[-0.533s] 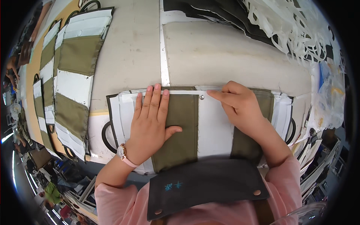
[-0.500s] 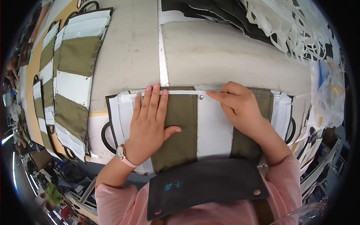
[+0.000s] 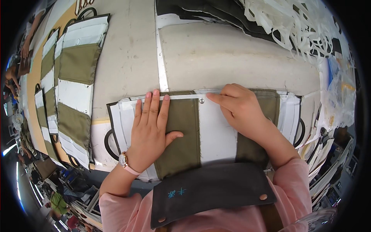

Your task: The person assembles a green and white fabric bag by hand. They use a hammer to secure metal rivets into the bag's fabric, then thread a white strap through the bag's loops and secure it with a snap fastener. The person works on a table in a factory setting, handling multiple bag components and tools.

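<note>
In front of me lies a fabric bag piece [image 3: 179,143] with olive and white bands and a black loop handle [image 3: 109,145] at each side. A narrow white strip [image 3: 181,96] runs along its far edge, just above a round metal snap [image 3: 201,101]. My left hand [image 3: 150,121] rests flat on the left part of the piece, fingers extended and fingertips over the strip. At the strip's right end, close to the snap, my right hand [image 3: 242,109] is closed in a pinch, its index finger pointing left along the edge.
Similar olive-and-white pieces [image 3: 77,63] lie at the left of the table [image 3: 125,50]. Black fabric [image 3: 228,23] and a heap of white straps [image 3: 299,29] fill the far right. Clear plastic [image 3: 342,92] hangs by the right edge. Another person's hand [image 3: 25,50] shows far left.
Both hands keep their pose on the bag piece. Hands, piece and table appear shifted slightly left in the view, while the strip stays along the far edge.
</note>
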`<act>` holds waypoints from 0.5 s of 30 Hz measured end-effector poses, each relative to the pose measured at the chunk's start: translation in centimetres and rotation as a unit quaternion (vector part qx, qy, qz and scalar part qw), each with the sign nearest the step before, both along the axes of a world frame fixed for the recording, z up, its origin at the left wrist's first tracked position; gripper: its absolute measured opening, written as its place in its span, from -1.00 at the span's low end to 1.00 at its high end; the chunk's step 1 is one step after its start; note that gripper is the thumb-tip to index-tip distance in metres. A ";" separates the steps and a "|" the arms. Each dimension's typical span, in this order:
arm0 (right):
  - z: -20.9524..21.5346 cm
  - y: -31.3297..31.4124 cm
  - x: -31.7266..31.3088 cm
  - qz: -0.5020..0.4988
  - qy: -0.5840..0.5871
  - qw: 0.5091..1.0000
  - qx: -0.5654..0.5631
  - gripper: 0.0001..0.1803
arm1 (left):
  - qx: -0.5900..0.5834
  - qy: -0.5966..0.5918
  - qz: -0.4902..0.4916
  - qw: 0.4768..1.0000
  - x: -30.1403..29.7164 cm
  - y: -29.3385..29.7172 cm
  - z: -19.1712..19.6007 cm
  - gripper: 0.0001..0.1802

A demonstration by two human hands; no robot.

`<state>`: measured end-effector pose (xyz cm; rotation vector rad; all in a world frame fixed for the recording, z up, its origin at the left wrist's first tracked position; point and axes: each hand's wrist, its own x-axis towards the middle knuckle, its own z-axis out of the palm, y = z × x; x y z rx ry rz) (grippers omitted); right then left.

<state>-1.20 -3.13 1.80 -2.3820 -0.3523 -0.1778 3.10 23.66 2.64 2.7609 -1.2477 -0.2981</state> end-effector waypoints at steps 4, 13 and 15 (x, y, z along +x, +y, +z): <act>-0.1 0.0 0.0 0.007 0.003 1.000 -0.025 -0.65 | 0.022 -0.014 0.007 1.000 -0.1 -0.3 0.4 0.01; 1.0 -0.2 -0.9 -0.012 0.000 0.996 -0.092 -0.62 | -0.084 0.048 -0.098 0.990 0.9 -4.3 -0.5 0.00; 1.7 -1.5 -1.5 -0.032 0.030 0.997 -0.069 -0.62 | -0.072 0.050 -0.090 0.992 0.6 -4.1 -0.5 0.02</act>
